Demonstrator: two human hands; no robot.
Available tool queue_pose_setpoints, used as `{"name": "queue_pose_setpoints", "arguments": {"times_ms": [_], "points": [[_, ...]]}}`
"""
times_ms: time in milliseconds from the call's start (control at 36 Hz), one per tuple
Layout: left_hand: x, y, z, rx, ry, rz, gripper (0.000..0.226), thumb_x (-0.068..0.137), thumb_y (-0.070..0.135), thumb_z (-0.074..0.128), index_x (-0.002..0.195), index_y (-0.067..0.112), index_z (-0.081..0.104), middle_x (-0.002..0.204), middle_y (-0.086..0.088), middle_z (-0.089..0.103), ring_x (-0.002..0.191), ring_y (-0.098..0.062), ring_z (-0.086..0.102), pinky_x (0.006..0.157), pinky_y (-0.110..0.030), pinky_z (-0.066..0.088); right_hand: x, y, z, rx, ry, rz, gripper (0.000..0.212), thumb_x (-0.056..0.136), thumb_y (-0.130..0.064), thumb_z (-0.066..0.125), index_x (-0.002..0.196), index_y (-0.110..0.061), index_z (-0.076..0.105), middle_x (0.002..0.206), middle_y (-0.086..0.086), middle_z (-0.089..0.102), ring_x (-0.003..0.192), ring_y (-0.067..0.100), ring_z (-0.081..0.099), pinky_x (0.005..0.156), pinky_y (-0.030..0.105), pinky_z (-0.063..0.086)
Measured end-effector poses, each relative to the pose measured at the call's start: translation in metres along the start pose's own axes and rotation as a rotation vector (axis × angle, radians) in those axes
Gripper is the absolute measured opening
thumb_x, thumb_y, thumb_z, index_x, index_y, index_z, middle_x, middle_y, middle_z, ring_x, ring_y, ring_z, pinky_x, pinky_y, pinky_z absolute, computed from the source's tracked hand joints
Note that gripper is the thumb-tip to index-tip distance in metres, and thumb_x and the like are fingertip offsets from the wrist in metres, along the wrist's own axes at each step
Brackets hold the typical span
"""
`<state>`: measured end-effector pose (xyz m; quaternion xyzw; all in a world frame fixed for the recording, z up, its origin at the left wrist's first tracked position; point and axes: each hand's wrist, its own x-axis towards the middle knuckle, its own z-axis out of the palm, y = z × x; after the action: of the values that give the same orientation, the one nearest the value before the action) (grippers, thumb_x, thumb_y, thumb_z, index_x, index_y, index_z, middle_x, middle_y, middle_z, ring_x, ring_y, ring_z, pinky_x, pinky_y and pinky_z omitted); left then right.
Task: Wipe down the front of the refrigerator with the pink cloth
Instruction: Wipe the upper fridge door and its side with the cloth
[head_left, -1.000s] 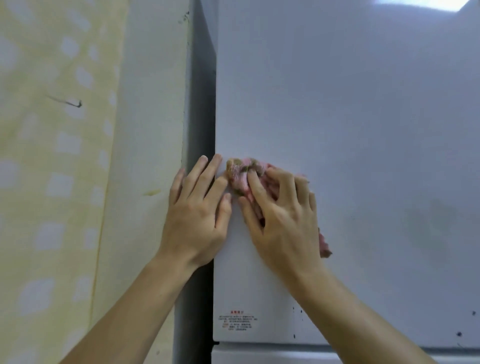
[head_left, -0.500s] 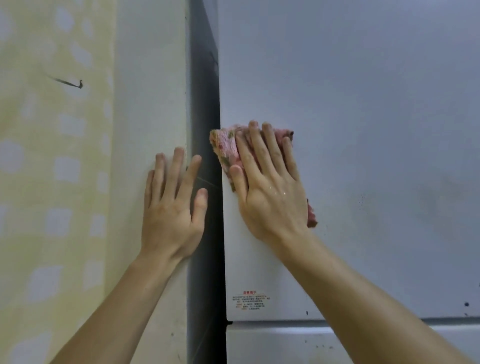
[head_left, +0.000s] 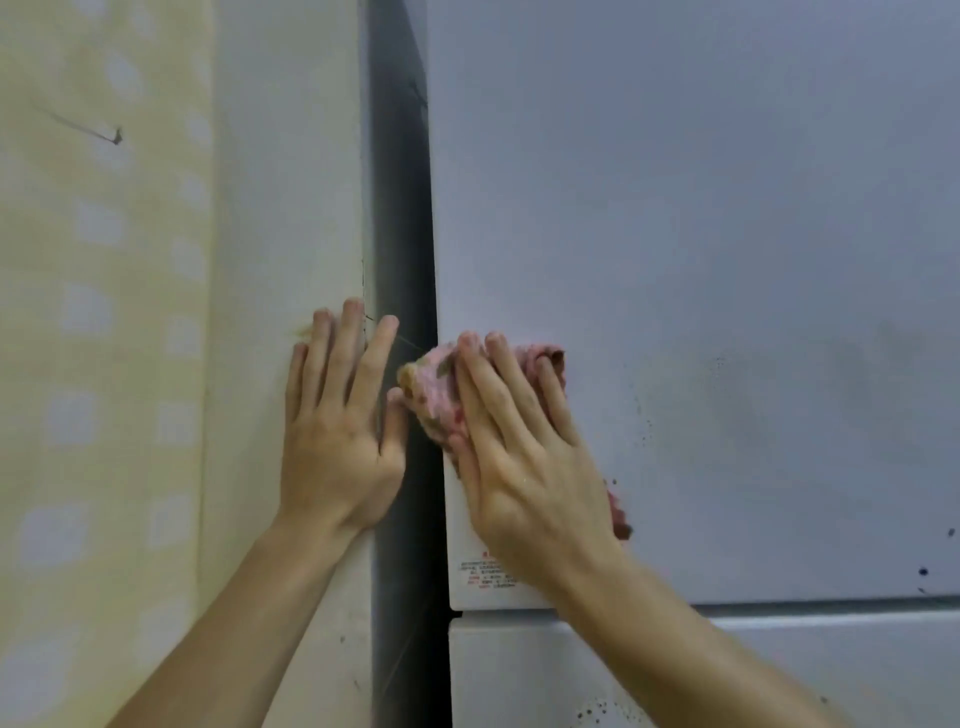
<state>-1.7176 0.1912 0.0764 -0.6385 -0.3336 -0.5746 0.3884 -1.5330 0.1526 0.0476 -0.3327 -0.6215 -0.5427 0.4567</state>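
The right hand (head_left: 524, 462) lies flat, fingers straight, pressing the pink cloth (head_left: 432, 391) against the fridge (head_left: 675, 249) door at its left edge. The cloth bunches out past the fingertips and the wrist. The left hand (head_left: 337, 436) rests open, fingers straight, on the pale wall (head_left: 283, 171) just beside. A dark gap (head_left: 401, 208) separates wall and fridge. A small red-printed label (head_left: 475, 577) sits below the right hand.

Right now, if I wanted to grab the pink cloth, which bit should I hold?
Probably the bunched corner of the pink cloth sticking out past the left edge of the refrigerator door, pinched from above-left. The right hand lies flat over the rest, pressing it to the door, and the left hand rests just beside it.
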Motion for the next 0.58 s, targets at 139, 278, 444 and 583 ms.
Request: {"name": "queue_pose_setpoints", "arguments": {"times_ms": [139,278,444,583], "points": [[0.000,0.003,0.001,-0.001,0.012,-0.032,0.062,0.104,0.029,0.033,0.165,0.018,0.030,0.175,-0.005,0.018,0.163,-0.023,0.008,0.133,-0.048,0.006,0.066,0.025,0.006,-0.006,0.061,0.189,0.057,0.113,-0.028,0.029,0.163,-0.001,0.024,0.173,0.015,0.018,0.162,0.028,0.012,0.133,0.047,0.007],[-0.001,0.014,0.002,-0.061,0.040,-0.053,0.059,0.105,0.030,0.032,0.163,0.017,0.035,0.174,-0.006,0.022,0.163,-0.025,0.010,0.132,-0.051,0.008,0.029,0.008,0.004,0.006,0.039,0.160,0.056,0.114,-0.029,0.028,0.165,-0.007,0.022,0.174,0.013,0.015,0.162,0.026,0.009,0.133,0.047,0.008],[-0.020,0.048,0.005,-0.183,0.053,0.056,0.066,0.094,0.016,0.036,0.159,0.007,0.040,0.169,-0.009,0.033,0.161,-0.024,0.020,0.131,-0.051,0.015,-0.045,-0.014,-0.003,0.036,0.001,0.116,0.054,0.113,-0.029,0.032,0.163,-0.006,0.030,0.172,0.014,0.020,0.162,0.027,0.013,0.132,0.047,0.013],[-0.042,0.067,0.013,-0.279,0.061,0.008,0.064,0.096,0.014,0.034,0.159,0.005,0.039,0.168,-0.011,0.036,0.160,-0.023,0.025,0.127,-0.056,0.025,-0.059,-0.010,-0.007,0.042,-0.042,0.082,0.057,0.110,-0.025,0.039,0.163,-0.005,0.029,0.172,0.014,0.018,0.162,0.027,0.010,0.132,0.047,0.012]]}}
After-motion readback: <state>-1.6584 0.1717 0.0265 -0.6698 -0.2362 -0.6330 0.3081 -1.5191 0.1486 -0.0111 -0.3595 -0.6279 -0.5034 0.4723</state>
